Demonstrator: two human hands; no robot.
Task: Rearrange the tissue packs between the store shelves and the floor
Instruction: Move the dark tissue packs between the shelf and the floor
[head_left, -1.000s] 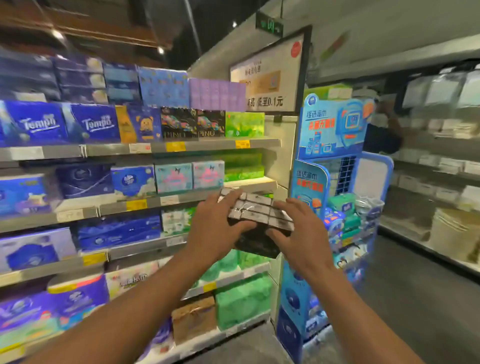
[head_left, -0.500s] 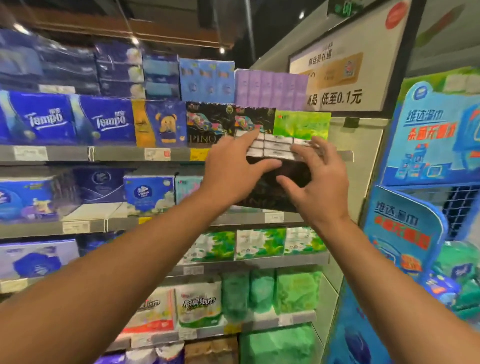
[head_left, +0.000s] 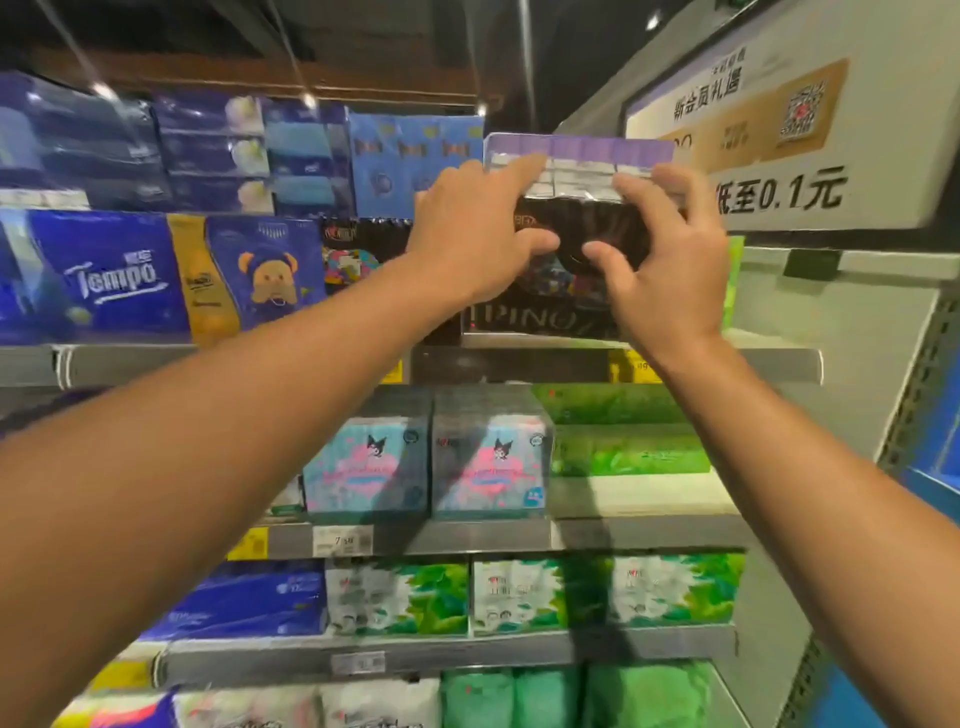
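A black tissue pack (head_left: 576, 218) with pale strips along its top edge is raised in front of the upper store shelf (head_left: 769, 364). My left hand (head_left: 470, 236) grips its left end, fingers over the top and thumb underneath. My right hand (head_left: 662, 260) grips its right end the same way. The pack hangs in front of a purple pack (head_left: 582, 148) and above a black PINO pack (head_left: 540, 319) standing on that shelf. Both hands hide much of the held pack.
Blue Tempo packs (head_left: 109, 275) and a bear-print pack (head_left: 265, 270) fill the shelf's left. Pink-and-blue packs (head_left: 366, 467) and green packs (head_left: 628, 447) sit one shelf down. A white sign (head_left: 779, 156) juts out at the right.
Both hands have lifted the black pack from about the middle shelf's height up to the top shelf area, and the view has moved closer to the shelves.
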